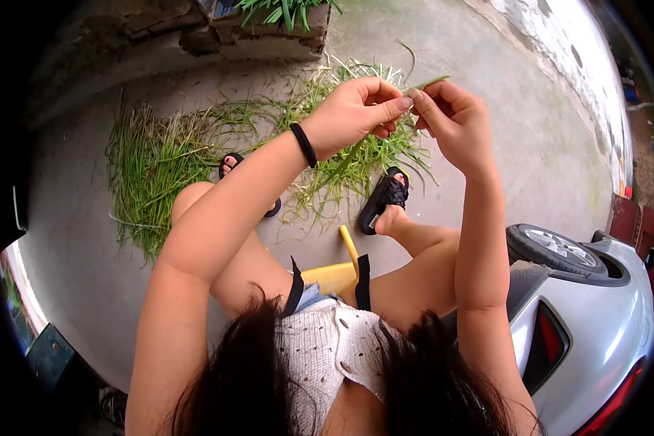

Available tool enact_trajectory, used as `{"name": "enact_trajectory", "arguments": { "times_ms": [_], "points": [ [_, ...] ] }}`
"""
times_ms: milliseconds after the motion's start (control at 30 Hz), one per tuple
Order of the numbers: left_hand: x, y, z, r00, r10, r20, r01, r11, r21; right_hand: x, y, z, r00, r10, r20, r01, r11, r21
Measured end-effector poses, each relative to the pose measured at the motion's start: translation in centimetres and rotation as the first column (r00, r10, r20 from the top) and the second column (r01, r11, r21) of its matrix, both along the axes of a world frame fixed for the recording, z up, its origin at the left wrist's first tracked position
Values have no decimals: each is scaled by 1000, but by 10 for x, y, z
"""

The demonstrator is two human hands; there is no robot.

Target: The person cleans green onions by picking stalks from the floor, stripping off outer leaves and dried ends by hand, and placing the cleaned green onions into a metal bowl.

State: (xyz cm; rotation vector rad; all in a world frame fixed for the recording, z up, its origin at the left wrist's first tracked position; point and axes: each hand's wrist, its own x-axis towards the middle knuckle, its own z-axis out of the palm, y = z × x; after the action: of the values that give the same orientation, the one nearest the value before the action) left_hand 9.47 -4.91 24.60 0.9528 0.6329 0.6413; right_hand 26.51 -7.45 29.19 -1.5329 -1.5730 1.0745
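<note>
My left hand [352, 116], with a black band at the wrist, pinches a thin green stalk [434, 81] between thumb and fingers. Close beside it, my right hand [450, 120] pinches the same stalk, and the thumb tips nearly meet. One end of the stalk points up to the right past my right fingers. Beneath the hands, loose green stalks [327, 178] lie scattered on the concrete. A thicker pile of long green stalks [149, 171] lies to the left.
A yellow stool [330, 277] is under me, between my legs. Black sandals [386, 196] are on my feet. At the right stands a silver car [603, 320]. A stone ledge [269, 43] with green leaves [287, 11] on it is at the top.
</note>
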Motion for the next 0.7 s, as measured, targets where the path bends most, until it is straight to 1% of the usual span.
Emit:
{"name": "enact_trajectory", "arguments": {
  "times_ms": [33,100,133,167,233,267,333,367,400,433,500,533,567,600,633,667,700],
  "points": [
    [0,0,0,1000,-6,-15,6,1000,13,0,-1,1,997,-10,-78,7,999,-36],
    [0,1,-1,999,32,28,-31,999,-26,2,-1,5,972,-37,-231,13,994,-106],
    [0,2,-2,997,51,50,-49,998,-46,10,1,6,950,-34,-312,-11,990,-142],
    [-1,3,0,998,38,42,-35,998,-55,18,1,8,897,5,-442,-74,987,-139],
    [-3,7,4,1000,12,24,-11,997,-73,24,1,13,801,-71,-594,-6,992,-127],
    [-4,7,3,1000,4,25,-2,998,-61,28,3,13,771,-48,-636,-11,996,-88],
    [-5,8,1,1000,-15,28,16,999,-40,33,5,13,685,-94,-722,111,994,-25],
    [-5,9,0,998,-26,51,30,997,-65,36,7,13,637,-112,-763,174,985,1],
    [-6,10,-2,996,-36,76,43,995,-90,42,10,13,536,-165,-828,293,956,-1],
    [-6,11,-3,994,-44,100,55,992,-114,54,13,13,516,-139,-845,319,947,39],
    [-7,10,-5,994,-37,99,52,987,-149,60,15,12,648,-297,-702,443,896,30],
    [-7,10,-5,994,-36,99,52,985,-164,59,14,13,841,-366,-400,406,914,18],
    [-6,10,-6,994,-31,108,50,982,-180,56,13,14,925,-378,-45,378,926,-9],
    [-6,10,-7,993,-27,116,49,979,-196,48,12,10,921,-293,256,312,950,-34],
    [-6,9,-8,992,-22,124,48,976,-214,51,13,-5,925,-189,331,235,966,-105],
    [-5,9,-9,989,-23,148,57,971,-230,55,11,-27,909,-131,396,116,991,62],
    [-4,11,-11,985,-22,173,65,967,-247,52,9,-37,880,-84,467,-21,976,215]
  ]
}}
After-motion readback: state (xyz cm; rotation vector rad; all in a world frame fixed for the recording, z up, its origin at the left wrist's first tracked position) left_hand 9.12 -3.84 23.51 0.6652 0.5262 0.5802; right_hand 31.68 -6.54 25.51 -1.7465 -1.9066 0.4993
